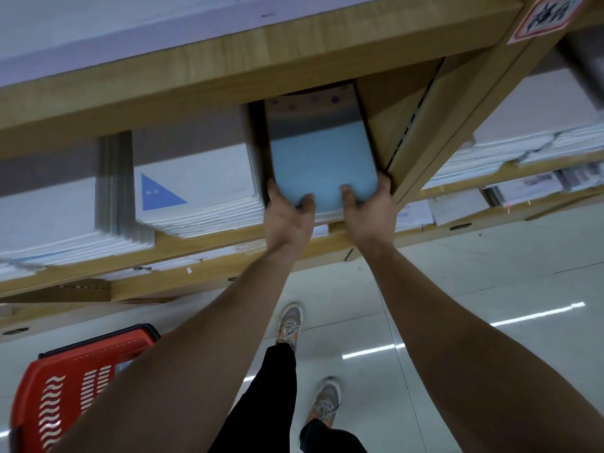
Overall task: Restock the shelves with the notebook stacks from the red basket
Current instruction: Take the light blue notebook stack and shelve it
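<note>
The wooden shelf [228,253] carries white notebook stacks [196,191] just left of the grip, and the red basket [65,387] sits on the floor well below-left. Both the left hand [289,217] and right hand [367,214] clamp the blue notebook stack [322,165] by its near corners, thumbs on top, the stack lying partly inside the shelf bay.

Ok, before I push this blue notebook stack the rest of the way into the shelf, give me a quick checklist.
1. Both hands on the stack: ok. Left hand and right hand hold the near edge of the blue notebook stack.
2. Stack lined up with the slot: ok, between the white stack and the wooden divider.
3. Right fingers clear of the divider: not ok, they look close.
4. Room at the back: cannot tell.
5. Red basket contents left: cannot tell.
</note>
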The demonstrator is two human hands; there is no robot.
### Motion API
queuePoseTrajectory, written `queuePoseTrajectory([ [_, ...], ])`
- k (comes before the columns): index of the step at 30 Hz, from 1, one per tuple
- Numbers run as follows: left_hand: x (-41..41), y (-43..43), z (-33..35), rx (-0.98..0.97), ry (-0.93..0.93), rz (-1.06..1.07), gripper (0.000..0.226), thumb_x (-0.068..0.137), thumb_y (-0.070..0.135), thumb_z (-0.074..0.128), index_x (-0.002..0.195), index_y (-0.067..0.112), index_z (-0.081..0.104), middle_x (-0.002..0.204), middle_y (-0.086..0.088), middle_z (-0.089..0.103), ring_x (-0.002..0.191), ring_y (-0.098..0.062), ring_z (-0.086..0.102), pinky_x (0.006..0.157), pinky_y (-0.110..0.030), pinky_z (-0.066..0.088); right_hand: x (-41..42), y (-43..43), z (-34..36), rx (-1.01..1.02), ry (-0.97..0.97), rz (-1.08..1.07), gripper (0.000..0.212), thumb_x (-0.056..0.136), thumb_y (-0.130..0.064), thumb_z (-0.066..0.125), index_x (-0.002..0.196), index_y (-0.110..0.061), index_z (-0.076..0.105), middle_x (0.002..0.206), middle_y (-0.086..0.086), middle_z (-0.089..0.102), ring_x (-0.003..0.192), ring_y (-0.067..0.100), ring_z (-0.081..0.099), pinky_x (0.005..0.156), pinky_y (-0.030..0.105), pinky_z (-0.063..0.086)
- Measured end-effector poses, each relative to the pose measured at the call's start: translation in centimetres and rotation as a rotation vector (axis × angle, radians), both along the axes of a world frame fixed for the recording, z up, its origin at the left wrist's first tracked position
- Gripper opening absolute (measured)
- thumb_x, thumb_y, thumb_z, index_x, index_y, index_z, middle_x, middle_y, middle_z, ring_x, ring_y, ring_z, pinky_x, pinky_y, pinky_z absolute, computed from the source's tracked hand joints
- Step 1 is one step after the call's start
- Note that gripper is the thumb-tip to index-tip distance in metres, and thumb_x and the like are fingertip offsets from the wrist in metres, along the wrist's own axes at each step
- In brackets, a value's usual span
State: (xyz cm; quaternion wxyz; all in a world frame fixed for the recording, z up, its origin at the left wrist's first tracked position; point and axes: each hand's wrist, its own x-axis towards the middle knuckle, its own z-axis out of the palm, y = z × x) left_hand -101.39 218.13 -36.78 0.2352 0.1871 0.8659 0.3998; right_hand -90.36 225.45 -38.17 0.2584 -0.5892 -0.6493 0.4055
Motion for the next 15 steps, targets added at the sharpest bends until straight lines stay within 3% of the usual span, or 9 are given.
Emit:
queuePoseTrajectory([
  [6,-0.6,1.3,-1.0,0.065,-0.031,0.038,0.070,0.092,0.032,0.069,0.151,0.016,0.036,0.133,-0.005,0.064,0.118,-0.028,0.063,0.092,-0.024,0.046,-0.4,0.2,-0.5,0.000,0.079,-0.008,0.076,0.092,-0.046,0.066,0.152,-0.015,0.032,0.141,0.009,0.053,0.126,0.027,0.054,0.104,0.042,0.049],
  [10,-0.3,1.5,-1.3,0.069,-0.013,0.018,0.071,0.093,0.033,0.069,0.152,0.013,0.034,0.136,-0.007,0.061,0.121,-0.028,0.061,0.093,-0.022,0.043,1.7,-2.0,-0.7,0.029,0.028,0.052,0.076,0.099,-0.037,0.060,0.159,-0.014,0.020,0.156,0.010,0.040,0.139,0.029,0.044,0.113,0.038,0.040],
  [12,-0.3,1.7,-1.3,0.051,0.007,0.006,0.072,0.093,0.035,0.068,0.152,0.013,0.033,0.137,-0.008,0.060,0.121,-0.030,0.061,0.099,-0.029,0.047,2.2,-2.6,-0.6,0.056,-0.024,0.102,0.071,0.102,-0.034,0.055,0.160,-0.013,0.019,0.159,0.013,0.036,0.143,0.030,0.039,0.112,0.032,0.034],
  [15,-0.7,2.6,-1.1,-0.001,0.036,-0.001,0.070,0.093,0.038,0.067,0.150,0.014,0.033,0.135,-0.009,0.062,0.120,-0.034,0.061,0.099,-0.037,0.050,1.4,-2.0,-0.7,0.078,-0.098,0.165,0.074,0.101,-0.040,0.052,0.160,-0.012,0.018,0.159,0.016,0.035,0.144,0.035,0.038,0.114,0.043,0.038],
])
